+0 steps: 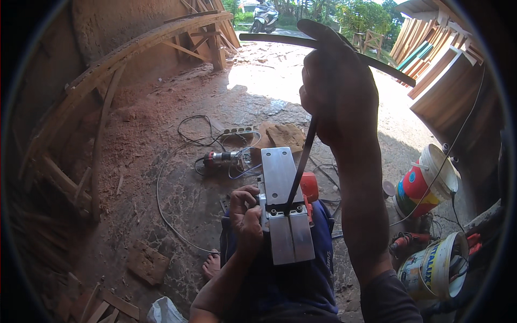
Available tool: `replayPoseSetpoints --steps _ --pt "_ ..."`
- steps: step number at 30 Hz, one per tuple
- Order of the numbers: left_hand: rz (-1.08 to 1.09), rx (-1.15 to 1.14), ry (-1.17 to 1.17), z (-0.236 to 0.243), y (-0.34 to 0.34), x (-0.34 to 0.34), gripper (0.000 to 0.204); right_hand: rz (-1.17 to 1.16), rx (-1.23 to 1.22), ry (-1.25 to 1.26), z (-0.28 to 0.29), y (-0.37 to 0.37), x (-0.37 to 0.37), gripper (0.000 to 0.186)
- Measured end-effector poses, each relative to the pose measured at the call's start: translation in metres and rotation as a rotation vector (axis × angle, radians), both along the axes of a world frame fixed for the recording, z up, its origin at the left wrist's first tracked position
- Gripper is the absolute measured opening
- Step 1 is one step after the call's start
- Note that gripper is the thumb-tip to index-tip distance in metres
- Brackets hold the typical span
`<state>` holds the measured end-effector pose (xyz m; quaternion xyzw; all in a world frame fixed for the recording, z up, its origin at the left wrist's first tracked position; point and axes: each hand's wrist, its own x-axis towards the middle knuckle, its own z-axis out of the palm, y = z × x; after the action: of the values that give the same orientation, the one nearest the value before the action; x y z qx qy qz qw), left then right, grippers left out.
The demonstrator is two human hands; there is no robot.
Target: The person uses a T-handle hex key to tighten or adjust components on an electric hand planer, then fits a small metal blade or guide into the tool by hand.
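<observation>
An upturned electric planer (278, 175) with a silver two-part sole and red body rests across my lap. My left hand (246, 218) is curled round its left side, fingers bent against the metal edge. Above it, my right hand (340, 89) grips a dark T-handle wrench (305, 160) near its crossbar. The wrench's shaft slants down to the gap between the two sole plates, where small bolts sit on the cutter block (287, 209). I cannot tell whether its tip is seated on a bolt.
Ahead lie a corded power tool (221, 158), a power strip (237, 131) and wood pieces (285, 135). Cables trail over the cracked floor. Two buckets (455, 177) stand right, near a red drill (407, 240). A long timber bench (134, 47) runs along the left wall; boards (449, 81) lean far right.
</observation>
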<state>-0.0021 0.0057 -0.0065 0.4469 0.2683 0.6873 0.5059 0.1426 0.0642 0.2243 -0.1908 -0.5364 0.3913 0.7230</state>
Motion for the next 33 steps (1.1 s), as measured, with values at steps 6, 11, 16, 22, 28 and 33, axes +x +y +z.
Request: replayPoseSetpoints --steps 6,11,16,22,28,33 --pt "0.009 -0.016 0.006 0.0 0.003 0.006 0.022 0.257 0.104 -0.083 -0.004 0.021 0.014 0.034" --pt "0.054 0.011 -0.041 0.008 0.0 0.007 0.018 0.011 0.206 -0.027 -0.01 0.041 -0.009 0.018" --pt "0.08 0.043 -0.028 -0.02 0.02 -0.001 0.023 -0.651 0.526 -0.25 -0.014 0.035 -0.009 0.007" --pt "0.094 0.1 0.005 -0.038 0.039 -0.003 0.024 -0.601 0.522 -0.198 -0.014 0.029 -0.024 0.01" --pt "0.076 0.098 -0.014 -0.045 0.046 -0.004 0.023 -0.794 0.536 -0.169 -0.007 0.025 -0.037 0.02" --pt "0.056 -0.043 0.026 0.006 0.003 0.007 0.017 -0.541 0.296 -0.151 0.001 0.012 -0.019 0.017"
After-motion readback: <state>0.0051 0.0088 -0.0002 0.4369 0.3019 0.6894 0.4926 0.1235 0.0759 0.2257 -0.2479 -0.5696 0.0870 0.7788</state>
